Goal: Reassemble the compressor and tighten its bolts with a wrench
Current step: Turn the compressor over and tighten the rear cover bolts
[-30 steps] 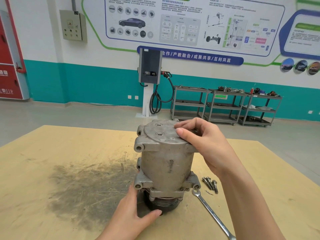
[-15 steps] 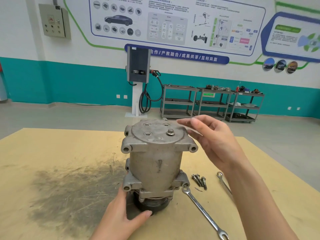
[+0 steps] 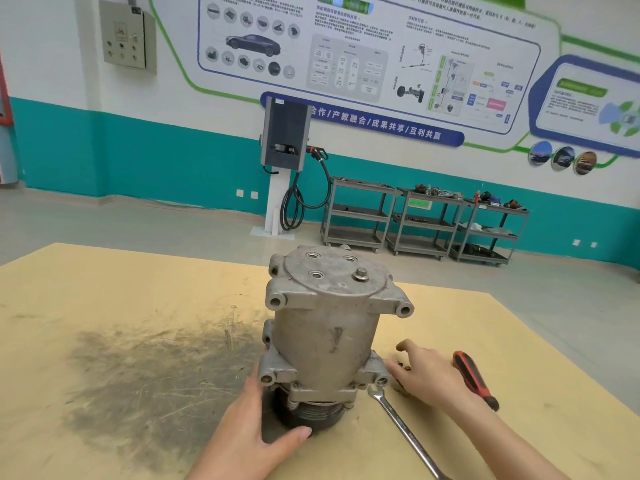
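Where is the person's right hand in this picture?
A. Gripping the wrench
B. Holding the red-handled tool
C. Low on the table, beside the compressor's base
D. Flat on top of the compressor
C: the right hand reaches down to the table just right of the compressor, and holds neither the wrench nor the red-handled tool.

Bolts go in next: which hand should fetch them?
Right hand: it is already over the loose steel bolts, while the left hand steadies the grey metal compressor.
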Demonstrator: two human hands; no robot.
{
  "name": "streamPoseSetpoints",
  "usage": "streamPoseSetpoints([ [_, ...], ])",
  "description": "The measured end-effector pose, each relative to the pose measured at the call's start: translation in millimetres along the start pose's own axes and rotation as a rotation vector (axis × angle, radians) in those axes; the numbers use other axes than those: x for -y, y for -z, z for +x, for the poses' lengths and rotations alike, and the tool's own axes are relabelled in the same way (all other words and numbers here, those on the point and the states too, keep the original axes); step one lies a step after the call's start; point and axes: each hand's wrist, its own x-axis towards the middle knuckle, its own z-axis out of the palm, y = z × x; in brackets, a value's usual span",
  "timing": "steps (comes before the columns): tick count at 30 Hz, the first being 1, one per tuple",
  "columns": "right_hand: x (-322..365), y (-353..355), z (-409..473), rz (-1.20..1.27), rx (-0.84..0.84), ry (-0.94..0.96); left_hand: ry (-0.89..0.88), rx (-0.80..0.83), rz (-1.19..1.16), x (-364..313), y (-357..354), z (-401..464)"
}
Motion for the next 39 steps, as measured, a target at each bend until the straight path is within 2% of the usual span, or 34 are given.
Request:
streamPoseSetpoints([
  [2,4.6,-6.2,-1.3,-0.241,-0.064,0.065,-0.016,0.002,-0.005,1.1,0.0,1.2],
  [4,7.6,-8.9,-3.1,-0.331,-0.078,0.125,-0.028,0.006,0.0,0.7,0.3,2.3],
  [9,5.7,-8.8,-3.5,-0.358,-0.077,0.215,-0.046,0.0,-0.013,0.2,0.3,2.2],
  [15,2.5,-13.7,-1.9,-0.277,-0.088,0.185,-0.069,-0.012,-0.028,-1.8,-0.1,0.7],
  [17,0.7,-13.4,0.3,-0.09,-0.068,0.11,-0.074,-0.008,-0.034,-2.2,0.2,0.8],
  [20,5.7,3.8,5.0,0.63,-0.01,-0.126,-0.075,0.002,-0.047,-2.8,0.5,1.5],
  [22,12.9,30.2,9.1,1.068,0.07,-0.206,-0.074,0.002,-0.048,-2.0,0.1,1.8],
  [24,23.0,66.7,8.2,1.304,0.123,-0.115,-0.071,0.003,-0.046,-0.1,-0.5,1.1],
  [26,37.6,106.5,3.3,1.381,0.15,0.046,-0.061,-0.002,-0.042,0.8,-0.6,0.6],
  [31,83.8,172.6,-9.2,1.203,0.051,0.335,-0.031,-0.014,-0.026,-1.8,-0.2,0.4],
  [33,102.0,181.8,-13.9,1.017,-0.005,0.391,-0.034,-0.019,-0.015,-1.1,0.2,0.3],
  [37,125.9,182.1,-15.9,0.48,-0.136,0.512,-0.026,-0.018,-0.007,-0.4,0.9,0.9],
  [39,130.2,181.1,-15.2,0.424,-0.141,0.542,-0.027,-0.016,-0.013,0.5,0.5,1.2],
])
